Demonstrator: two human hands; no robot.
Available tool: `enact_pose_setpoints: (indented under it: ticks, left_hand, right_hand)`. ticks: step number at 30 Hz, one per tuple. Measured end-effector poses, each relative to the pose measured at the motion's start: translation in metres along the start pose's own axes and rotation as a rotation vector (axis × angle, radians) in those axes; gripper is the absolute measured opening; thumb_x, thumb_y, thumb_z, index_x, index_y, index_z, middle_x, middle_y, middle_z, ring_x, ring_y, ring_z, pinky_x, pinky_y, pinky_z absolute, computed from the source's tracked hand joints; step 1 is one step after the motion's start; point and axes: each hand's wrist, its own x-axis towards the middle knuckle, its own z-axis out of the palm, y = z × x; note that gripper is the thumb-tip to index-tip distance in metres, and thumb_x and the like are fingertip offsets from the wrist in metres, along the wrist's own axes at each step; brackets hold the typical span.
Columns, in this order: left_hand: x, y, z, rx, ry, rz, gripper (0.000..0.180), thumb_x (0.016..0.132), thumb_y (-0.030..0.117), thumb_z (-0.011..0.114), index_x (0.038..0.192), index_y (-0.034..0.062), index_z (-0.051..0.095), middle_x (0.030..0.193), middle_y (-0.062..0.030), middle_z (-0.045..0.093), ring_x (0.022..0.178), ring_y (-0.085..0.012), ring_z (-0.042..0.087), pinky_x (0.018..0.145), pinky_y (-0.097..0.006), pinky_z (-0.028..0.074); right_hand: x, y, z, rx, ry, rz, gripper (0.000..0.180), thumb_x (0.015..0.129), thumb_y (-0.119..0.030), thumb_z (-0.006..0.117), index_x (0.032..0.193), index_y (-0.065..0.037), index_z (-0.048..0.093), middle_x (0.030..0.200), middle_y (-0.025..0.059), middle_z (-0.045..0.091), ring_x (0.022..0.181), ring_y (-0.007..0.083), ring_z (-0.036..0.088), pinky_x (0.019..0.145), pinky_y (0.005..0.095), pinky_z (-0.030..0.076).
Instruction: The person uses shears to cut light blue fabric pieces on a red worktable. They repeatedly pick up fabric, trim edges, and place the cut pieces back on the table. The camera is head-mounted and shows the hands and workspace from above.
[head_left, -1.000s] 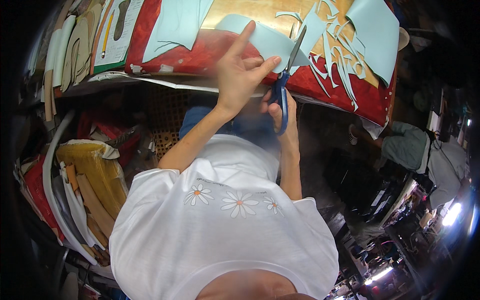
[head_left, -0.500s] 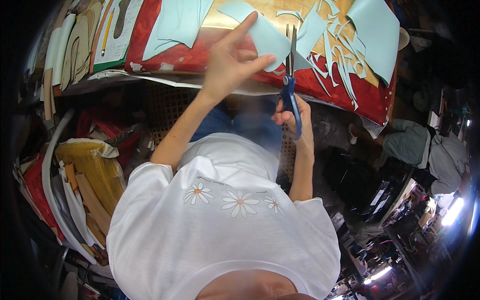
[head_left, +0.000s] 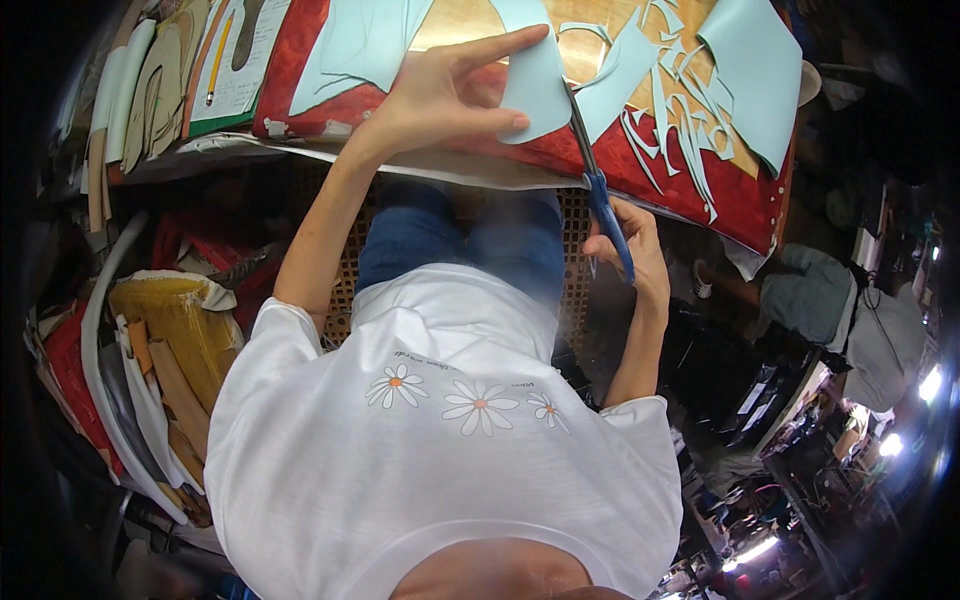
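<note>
My left hand (head_left: 445, 95) grips a light blue sheet piece (head_left: 538, 85) with a rounded near end, index finger and thumb spread along it. Its other fingers are partly hidden. Around the blue handles of a pair of scissors (head_left: 600, 195) my right hand (head_left: 638, 240) is closed. The dark blades point away from me, nearly together, with their tips at the piece's right edge. Just beyond them lies another light blue piece (head_left: 615, 75) on the table. A thin curved light blue strip (head_left: 590, 30) shows above the tips.
The table has a red cover (head_left: 560, 155) and a tan board (head_left: 460, 30). Larger light blue sheets (head_left: 360, 45) lie left, another sheet (head_left: 755, 80) right, with several thin offcuts (head_left: 690, 130) between. A pencil (head_left: 217, 60) rests on papers at far left. A person's grey clothing (head_left: 810, 290) shows at right.
The held piece has turned more upright as my left hand swung left. My right hand moved right and nearer; the scissors now tilt left and their blades have come together.
</note>
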Motion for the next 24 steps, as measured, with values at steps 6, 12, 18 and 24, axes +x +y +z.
enact_pose_setpoints:
  ticks: [6, 12, 18, 24]
  left_hand:
    - [0.011, -0.004, 0.003, 0.05, 0.133, 0.006, 0.065, 0.078, 0.018, 0.074, 0.136, 0.0147, 0.044, 0.103, -0.014, 0.066, 0.086, -0.0155, 0.066, 0.076, -0.026, 0.053]
    - [0.009, 0.006, 0.01, -0.205, 0.127, -0.078, 0.065, 0.08, 0.0, 0.065, 0.138, 0.0008, 0.035, 0.09, -0.0095, 0.066, 0.076, -0.011, 0.061, 0.068, -0.022, 0.051]
    - [0.006, 0.001, 0.017, -0.032, 0.114, 0.028, 0.073, 0.076, 0.008, 0.074, 0.139, 0.0142, 0.038, 0.094, -0.0139, 0.068, 0.081, -0.0178, 0.068, 0.077, -0.031, 0.055]
    - [0.004, -0.003, 0.022, -0.047, 0.148, 0.043, 0.073, 0.076, 0.01, 0.074, 0.139, 0.0136, 0.038, 0.095, -0.0132, 0.068, 0.083, -0.0177, 0.068, 0.078, -0.031, 0.055]
  right_hand:
    - [0.003, 0.012, 0.015, 0.122, 0.015, -0.001, 0.045, 0.062, -0.035, 0.085, 0.078, -0.005, 0.056, 0.063, -0.0038, 0.051, 0.051, 0.0031, 0.045, 0.046, 0.0175, 0.034]
    - [0.011, 0.013, 0.033, 0.133, 0.023, -0.086, 0.056, 0.059, -0.049, 0.083, 0.079, -0.004, 0.056, 0.064, -0.002, 0.052, 0.054, 0.0052, 0.05, 0.05, 0.0183, 0.038]
    - [0.02, 0.011, 0.047, 0.18, 0.066, -0.146, 0.061, 0.059, -0.058, 0.078, 0.077, -0.005, 0.054, 0.06, -0.0019, 0.052, 0.053, 0.0056, 0.05, 0.051, 0.0179, 0.038]
    - [0.018, 0.013, 0.055, 0.277, 0.076, -0.111, 0.033, 0.07, -0.024, 0.082, 0.077, -0.008, 0.054, 0.061, -0.0037, 0.051, 0.052, 0.0038, 0.046, 0.047, 0.0186, 0.035]
